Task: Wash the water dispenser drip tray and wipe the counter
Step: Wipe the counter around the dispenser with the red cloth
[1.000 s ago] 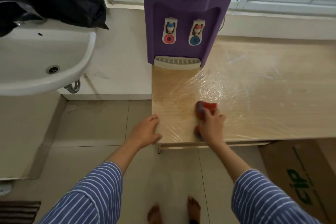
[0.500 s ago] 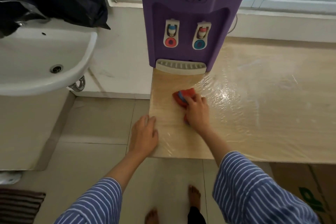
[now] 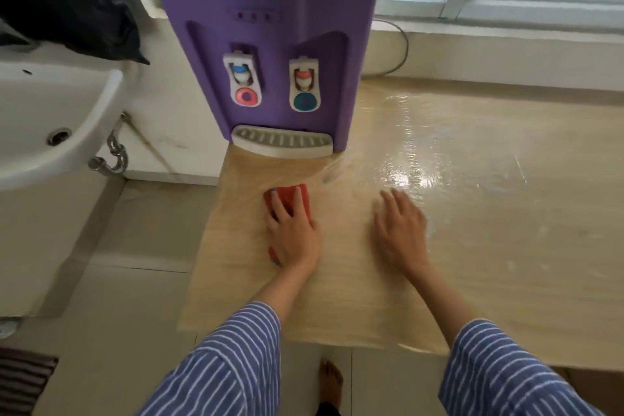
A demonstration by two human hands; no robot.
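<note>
The purple water dispenser [image 3: 263, 44] stands at the counter's back left corner, with its white slotted drip tray [image 3: 282, 145] seated at its base. The wooden counter [image 3: 489, 230] is glossy and wet-looking to the right of the dispenser. A red cloth [image 3: 287, 193] lies on the counter just in front of the tray. My left hand [image 3: 293, 236] presses flat on the cloth, fingers spread over it. My right hand [image 3: 400, 230] rests open, palm down, on the bare counter to the right of the cloth, holding nothing.
A white wall sink [image 3: 50, 118] with chrome pipe hangs at the left, a black bag [image 3: 67, 3] above it. A white cord [image 3: 401, 47] loops behind the dispenser under the window sill. A striped mat [image 3: 23, 378] lies on the tiled floor at lower left.
The red cloth has passed from my right hand to my left hand. My left hand came off the counter's left edge onto it, and my right hand moved right, flat on the counter.
</note>
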